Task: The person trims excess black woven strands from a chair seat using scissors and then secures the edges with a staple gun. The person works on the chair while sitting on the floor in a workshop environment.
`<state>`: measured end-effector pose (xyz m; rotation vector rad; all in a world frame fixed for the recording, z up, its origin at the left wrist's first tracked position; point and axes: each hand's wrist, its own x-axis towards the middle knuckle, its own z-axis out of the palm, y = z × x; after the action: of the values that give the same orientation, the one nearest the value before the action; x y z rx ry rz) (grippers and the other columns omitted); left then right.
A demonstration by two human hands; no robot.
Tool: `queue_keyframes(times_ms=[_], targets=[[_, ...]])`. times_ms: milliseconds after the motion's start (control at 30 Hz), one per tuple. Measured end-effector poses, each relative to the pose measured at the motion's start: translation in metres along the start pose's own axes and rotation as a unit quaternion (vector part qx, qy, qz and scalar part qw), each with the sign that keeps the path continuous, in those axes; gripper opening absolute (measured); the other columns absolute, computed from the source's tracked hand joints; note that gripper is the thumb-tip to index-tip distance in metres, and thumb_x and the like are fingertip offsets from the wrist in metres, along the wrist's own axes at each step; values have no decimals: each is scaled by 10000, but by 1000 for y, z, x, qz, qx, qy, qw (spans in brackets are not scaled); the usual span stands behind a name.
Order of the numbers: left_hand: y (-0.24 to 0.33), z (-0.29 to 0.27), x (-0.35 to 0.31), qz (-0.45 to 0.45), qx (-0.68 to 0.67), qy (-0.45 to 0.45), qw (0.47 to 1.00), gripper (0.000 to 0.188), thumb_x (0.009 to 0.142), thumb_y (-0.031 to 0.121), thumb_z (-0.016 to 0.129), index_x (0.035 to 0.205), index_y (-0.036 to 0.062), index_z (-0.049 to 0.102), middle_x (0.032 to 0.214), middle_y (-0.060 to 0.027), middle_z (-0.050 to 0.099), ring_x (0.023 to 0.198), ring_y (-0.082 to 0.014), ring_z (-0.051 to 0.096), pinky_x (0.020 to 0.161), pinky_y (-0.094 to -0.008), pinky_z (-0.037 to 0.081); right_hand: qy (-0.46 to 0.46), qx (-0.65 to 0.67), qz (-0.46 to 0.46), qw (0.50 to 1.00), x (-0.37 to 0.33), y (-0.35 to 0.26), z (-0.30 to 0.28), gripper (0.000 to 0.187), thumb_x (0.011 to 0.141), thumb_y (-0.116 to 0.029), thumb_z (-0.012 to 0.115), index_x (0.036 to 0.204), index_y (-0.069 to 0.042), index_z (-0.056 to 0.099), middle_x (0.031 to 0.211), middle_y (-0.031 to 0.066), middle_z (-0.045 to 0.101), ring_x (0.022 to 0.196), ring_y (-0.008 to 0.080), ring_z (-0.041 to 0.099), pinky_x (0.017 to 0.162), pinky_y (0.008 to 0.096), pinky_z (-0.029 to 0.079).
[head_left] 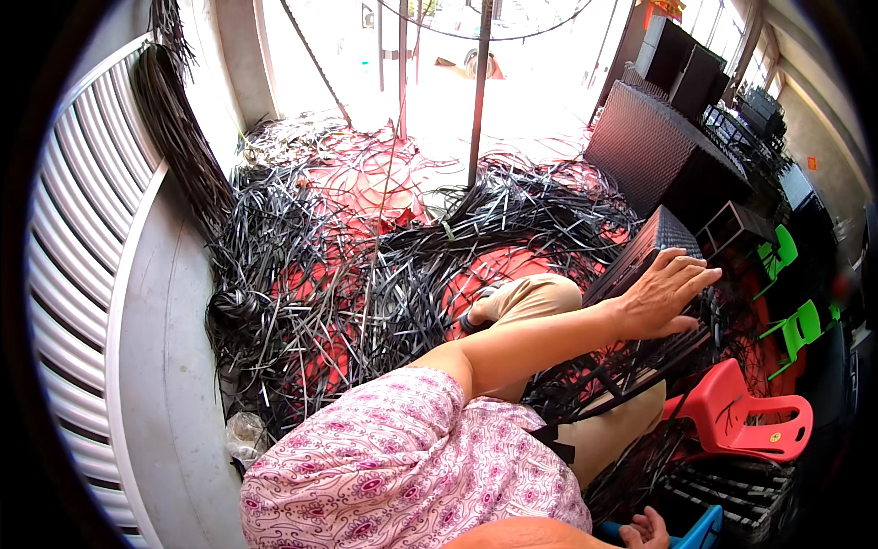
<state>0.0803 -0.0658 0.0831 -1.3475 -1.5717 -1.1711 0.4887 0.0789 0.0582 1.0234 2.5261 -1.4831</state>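
My left hand (666, 297) reaches across to the right with its fingers stretched out and thumb apart. It is over a dark woven furniture piece (660, 240) with a black frame (613, 380) that lies across my lap; whether the fingertips touch it I cannot tell. Low at the picture's edge, my right hand (646, 531) is partly in view beside a blue plastic chair edge (702, 531). Its fingers are curled, and what they hold, if anything, is hidden. Black flat weaving strips (366, 274) lie in tangled heaps in front of my bent legs.
A red plastic chair (722, 412) stands at the right, with green chairs (797, 334) beyond. Large dark woven furniture (654, 137) is stacked far right. Upright poles (479, 91) rise ahead. At the left is a white slatted rail (82, 229) with hanging strips (178, 128).
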Motion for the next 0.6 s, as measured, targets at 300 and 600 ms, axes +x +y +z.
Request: queue_keyframes(times_ms=[300, 600], targets=[[51, -59, -14, -25, -50, 73, 996, 698, 883, 443, 684, 1385, 10, 465, 1362, -172, 499, 1288, -360, 456, 1087, -493, 323, -119, 126, -590, 788, 30, -139, 29, 816, 924, -523, 647, 1428, 81, 429, 1323, 248, 577, 1190, 359, 591, 1004, 447, 488], [82, -96, -47, -54, -37, 65, 996, 562, 879, 373, 723, 1296, 33, 562, 1301, -158, 541, 1185, -345, 524, 997, -453, 416, -314, 447, -475, 690, -72, -246, 54, 286, 932, -316, 640, 1209, -259, 686, 1361, -30, 569, 1283, 293, 451, 1027, 452, 352]])
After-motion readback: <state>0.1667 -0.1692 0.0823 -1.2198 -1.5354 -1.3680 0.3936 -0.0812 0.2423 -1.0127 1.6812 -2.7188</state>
